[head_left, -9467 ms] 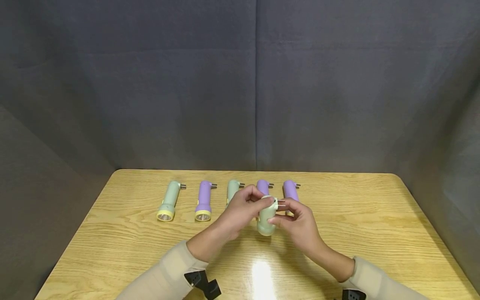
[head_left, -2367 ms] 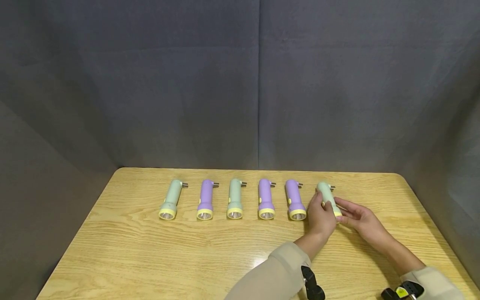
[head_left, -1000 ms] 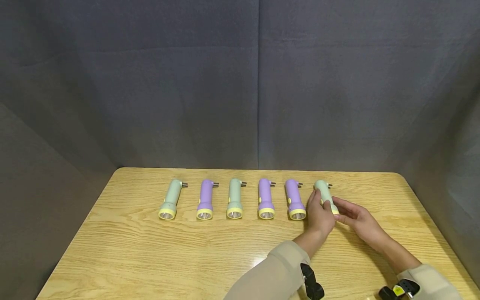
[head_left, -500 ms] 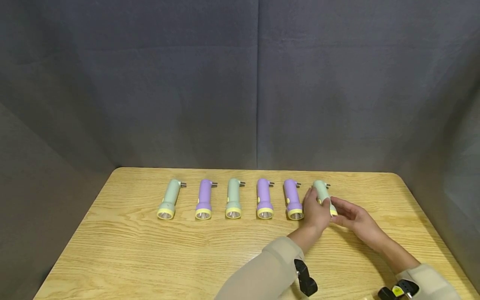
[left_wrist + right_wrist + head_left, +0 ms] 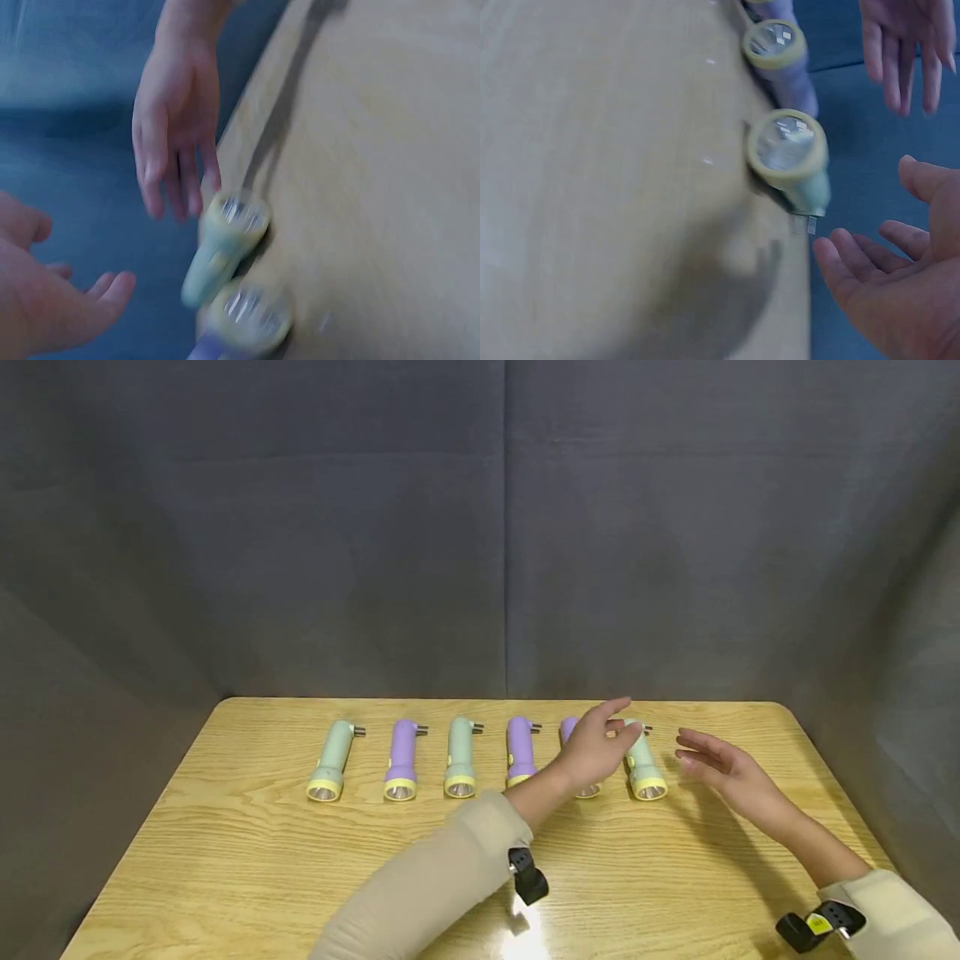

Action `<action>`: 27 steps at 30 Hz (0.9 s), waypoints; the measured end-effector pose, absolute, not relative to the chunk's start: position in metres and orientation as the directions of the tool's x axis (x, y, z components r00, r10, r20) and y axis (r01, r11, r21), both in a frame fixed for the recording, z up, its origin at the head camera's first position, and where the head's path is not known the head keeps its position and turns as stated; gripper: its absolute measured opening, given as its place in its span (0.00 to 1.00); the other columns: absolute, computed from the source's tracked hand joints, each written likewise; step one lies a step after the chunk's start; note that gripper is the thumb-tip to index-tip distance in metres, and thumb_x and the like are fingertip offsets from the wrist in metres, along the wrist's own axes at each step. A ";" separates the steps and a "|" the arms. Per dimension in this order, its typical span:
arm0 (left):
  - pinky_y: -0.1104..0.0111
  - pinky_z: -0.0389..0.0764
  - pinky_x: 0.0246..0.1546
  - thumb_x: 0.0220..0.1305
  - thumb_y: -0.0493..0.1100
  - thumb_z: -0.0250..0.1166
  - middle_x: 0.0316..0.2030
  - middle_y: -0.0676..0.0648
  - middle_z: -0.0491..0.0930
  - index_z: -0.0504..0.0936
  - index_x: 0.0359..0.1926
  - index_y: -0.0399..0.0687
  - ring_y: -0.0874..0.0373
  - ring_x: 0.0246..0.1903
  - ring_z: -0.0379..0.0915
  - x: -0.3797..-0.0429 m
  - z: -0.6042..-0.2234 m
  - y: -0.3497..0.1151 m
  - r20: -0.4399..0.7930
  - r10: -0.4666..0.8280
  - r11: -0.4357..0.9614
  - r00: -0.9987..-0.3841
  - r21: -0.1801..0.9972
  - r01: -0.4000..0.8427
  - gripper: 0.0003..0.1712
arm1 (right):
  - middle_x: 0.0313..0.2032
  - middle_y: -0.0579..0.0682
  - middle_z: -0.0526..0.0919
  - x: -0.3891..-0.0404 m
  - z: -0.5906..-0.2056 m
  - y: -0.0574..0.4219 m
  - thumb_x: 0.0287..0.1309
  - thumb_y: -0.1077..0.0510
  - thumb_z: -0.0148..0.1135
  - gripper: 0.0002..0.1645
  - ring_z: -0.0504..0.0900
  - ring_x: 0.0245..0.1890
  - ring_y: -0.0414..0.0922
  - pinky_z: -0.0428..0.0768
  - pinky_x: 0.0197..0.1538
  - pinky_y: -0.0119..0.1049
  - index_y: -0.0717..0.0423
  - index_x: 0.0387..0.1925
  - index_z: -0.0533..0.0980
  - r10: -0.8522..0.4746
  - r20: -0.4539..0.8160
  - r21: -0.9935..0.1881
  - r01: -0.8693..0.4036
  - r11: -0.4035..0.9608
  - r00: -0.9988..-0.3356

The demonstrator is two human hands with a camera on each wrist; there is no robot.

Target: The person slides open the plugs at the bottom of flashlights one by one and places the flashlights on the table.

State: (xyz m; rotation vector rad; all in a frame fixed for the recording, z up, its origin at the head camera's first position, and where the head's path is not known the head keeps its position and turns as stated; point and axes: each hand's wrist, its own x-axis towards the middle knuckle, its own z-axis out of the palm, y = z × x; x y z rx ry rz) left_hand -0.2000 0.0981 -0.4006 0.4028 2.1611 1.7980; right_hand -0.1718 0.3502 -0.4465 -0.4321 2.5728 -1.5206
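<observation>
A green flashlight (image 5: 643,768) with a yellow head ring and two plug prongs lies at the right end of a row. My left hand (image 5: 596,747), fingers extended and holding nothing, is raised over the purple flashlight (image 5: 570,727) beside it, hiding most of that one's body. To the right of the green flashlight, my right hand (image 5: 731,777) hovers above the table with loosely bent fingers and nothing in them. In the right wrist view the green flashlight (image 5: 789,150) stands apart from the right hand (image 5: 900,285). The left wrist view shows both hands apart from the flashlights.
Further left in the row lie a purple flashlight (image 5: 520,747), a green one (image 5: 460,756), another purple one (image 5: 402,760) and a green one (image 5: 330,760). All rest on the wooden table (image 5: 300,860), their lenses toward me. A dark grey curtain (image 5: 375,568) stands behind and beside the table.
Both hands have let go of the rightmost green flashlight, which now lies in line with the row. The left hand has lifted and moved left; the right hand has drawn away to the right.
</observation>
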 end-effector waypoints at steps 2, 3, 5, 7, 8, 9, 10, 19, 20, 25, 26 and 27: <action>0.66 0.78 0.58 0.79 0.47 0.56 0.72 0.45 0.66 0.64 0.76 0.48 0.51 0.69 0.66 -0.206 -0.391 0.076 -0.020 0.482 0.212 -0.876 0.973 0.094 0.30 | 0.69 0.76 0.63 -0.174 -0.436 0.354 0.78 0.57 0.52 0.35 0.69 0.55 0.17 0.74 0.51 0.15 0.74 0.74 0.55 -0.293 0.048 -0.842 -0.197 0.503 -0.955; 0.66 0.78 0.59 0.79 0.47 0.56 0.73 0.46 0.65 0.64 0.76 0.48 0.52 0.69 0.66 -0.209 -0.386 0.065 -0.007 0.512 0.230 -0.859 0.965 0.129 0.30 | 0.68 0.76 0.64 -0.175 -0.431 0.356 0.78 0.57 0.52 0.35 0.68 0.55 0.16 0.73 0.51 0.15 0.74 0.74 0.55 -0.292 0.055 -0.827 -0.207 0.522 -0.955; 0.67 0.77 0.60 0.79 0.46 0.56 0.74 0.45 0.63 0.63 0.77 0.47 0.51 0.69 0.66 -0.216 -0.377 0.043 0.016 0.550 0.272 -0.835 0.942 0.197 0.30 | 0.68 0.76 0.64 -0.177 -0.422 0.361 0.78 0.57 0.52 0.35 0.67 0.53 0.14 0.72 0.49 0.13 0.73 0.75 0.55 -0.289 0.062 -0.797 -0.222 0.561 -0.955; 0.65 0.77 0.60 0.79 0.46 0.56 0.74 0.44 0.62 0.63 0.77 0.46 0.49 0.68 0.67 -0.224 -0.368 0.020 0.042 0.562 0.314 -0.826 0.913 0.261 0.30 | 0.67 0.76 0.65 -0.181 -0.412 0.364 0.78 0.58 0.52 0.34 0.67 0.52 0.14 0.71 0.48 0.11 0.73 0.74 0.56 -0.284 0.081 -0.765 -0.242 0.597 -0.956; 0.64 0.78 0.60 0.79 0.45 0.56 0.74 0.43 0.62 0.62 0.77 0.45 0.49 0.68 0.67 -0.228 -0.363 0.008 0.052 0.563 0.331 -0.825 0.900 0.283 0.30 | 0.67 0.76 0.65 -0.183 -0.407 0.366 0.78 0.58 0.53 0.34 0.67 0.53 0.15 0.70 0.48 0.11 0.73 0.74 0.56 -0.282 0.085 -0.748 -0.249 0.615 -0.956; 0.63 0.78 0.61 0.79 0.45 0.55 0.74 0.41 0.62 0.62 0.77 0.44 0.48 0.68 0.68 -0.232 -0.359 -0.004 0.061 0.560 0.353 -0.826 0.884 0.305 0.30 | 0.68 0.76 0.65 -0.185 -0.403 0.368 0.77 0.58 0.53 0.35 0.72 0.55 0.21 0.69 0.47 0.10 0.73 0.74 0.56 -0.285 0.091 -0.731 -0.258 0.632 -0.954; 0.61 0.77 0.61 0.79 0.44 0.55 0.74 0.40 0.61 0.62 0.77 0.43 0.46 0.68 0.68 -0.236 -0.355 -0.017 0.072 0.556 0.374 -0.828 0.868 0.327 0.30 | 0.68 0.76 0.64 -0.187 -0.398 0.370 0.77 0.58 0.53 0.35 0.76 0.58 0.29 0.69 0.47 0.10 0.73 0.74 0.56 -0.287 0.099 -0.714 -0.268 0.646 -0.953; 0.48 0.65 0.70 0.79 0.43 0.55 0.76 0.36 0.54 0.59 0.77 0.36 0.39 0.71 0.60 -0.251 -0.332 -0.148 0.155 0.421 0.556 -0.894 0.734 0.389 0.32 | 0.70 0.75 0.60 -0.195 -0.376 0.392 0.75 0.54 0.58 0.39 0.64 0.63 0.75 0.68 0.55 0.71 0.67 0.76 0.56 -0.265 0.187 -0.500 -0.324 0.803 -0.946; 0.46 0.65 0.70 0.79 0.44 0.55 0.77 0.35 0.52 0.58 0.77 0.36 0.38 0.71 0.59 -0.251 -0.330 -0.163 0.153 0.411 0.584 -0.899 0.713 0.388 0.33 | 0.71 0.75 0.59 -0.195 -0.375 0.396 0.75 0.54 0.58 0.39 0.63 0.64 0.76 0.67 0.55 0.72 0.66 0.77 0.55 -0.266 0.202 -0.479 -0.333 0.812 -0.942; 0.37 0.59 0.69 0.81 0.51 0.52 0.78 0.30 0.41 0.50 0.79 0.36 0.30 0.74 0.48 -0.247 -0.331 -0.227 0.090 0.361 0.746 -0.928 0.569 0.345 0.39 | 0.73 0.75 0.54 -0.197 -0.372 0.410 0.74 0.51 0.59 0.43 0.56 0.69 0.76 0.61 0.58 0.77 0.64 0.78 0.53 -0.247 0.232 -0.361 -0.319 0.876 -0.941; 0.35 0.58 0.69 0.81 0.53 0.51 0.78 0.30 0.39 0.48 0.80 0.37 0.29 0.75 0.44 -0.246 -0.332 -0.238 0.078 0.351 0.769 -0.933 0.545 0.334 0.40 | 0.73 0.75 0.54 -0.197 -0.373 0.411 0.74 0.49 0.59 0.43 0.55 0.70 0.75 0.60 0.60 0.77 0.64 0.78 0.53 -0.243 0.230 -0.335 -0.311 0.890 -0.942; 0.33 0.56 0.68 0.81 0.55 0.50 0.79 0.30 0.37 0.47 0.80 0.37 0.28 0.75 0.41 -0.244 -0.334 -0.248 0.068 0.336 0.789 -0.940 0.525 0.320 0.41 | 0.74 0.74 0.54 -0.197 -0.374 0.413 0.73 0.49 0.60 0.44 0.55 0.71 0.75 0.59 0.61 0.77 0.64 0.78 0.53 -0.240 0.226 -0.314 -0.303 0.900 -0.944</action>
